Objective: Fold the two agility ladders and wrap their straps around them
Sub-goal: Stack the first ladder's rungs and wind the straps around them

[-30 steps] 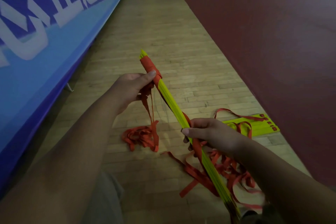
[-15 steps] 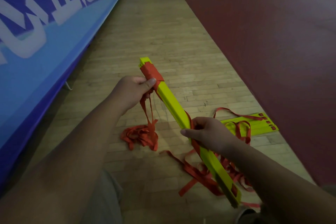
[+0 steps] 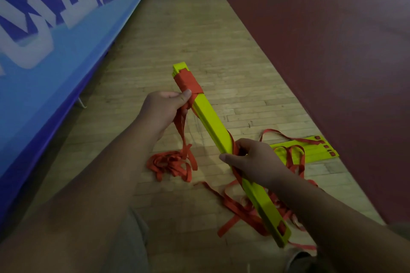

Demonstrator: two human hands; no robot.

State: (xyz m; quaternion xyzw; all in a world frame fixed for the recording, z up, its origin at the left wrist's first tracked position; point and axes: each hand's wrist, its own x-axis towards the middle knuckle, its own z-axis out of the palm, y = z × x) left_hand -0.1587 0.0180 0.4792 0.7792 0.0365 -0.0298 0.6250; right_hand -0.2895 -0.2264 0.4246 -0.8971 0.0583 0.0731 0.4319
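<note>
Banner [image 3: 55, 51] left, second ladder [image 3: 314, 149] right.

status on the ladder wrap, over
Left hand pinches strap at far end of bundle; right hand grips its middle. Far end wrapped, loose strap trails to floor. Second ladder on floor, unwrapped.

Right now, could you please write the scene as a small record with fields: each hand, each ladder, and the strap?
Left hand: pinches the red strap at the edge of its wrapped turns
Right hand: grips the held ladder mid-length
Held ladder: folded yellow bundle, wrapped at the far end only
Red strap: the rest hangs to a loose pile on the floor
Second ladder: folded, lying on the floor, straps loose
</note>
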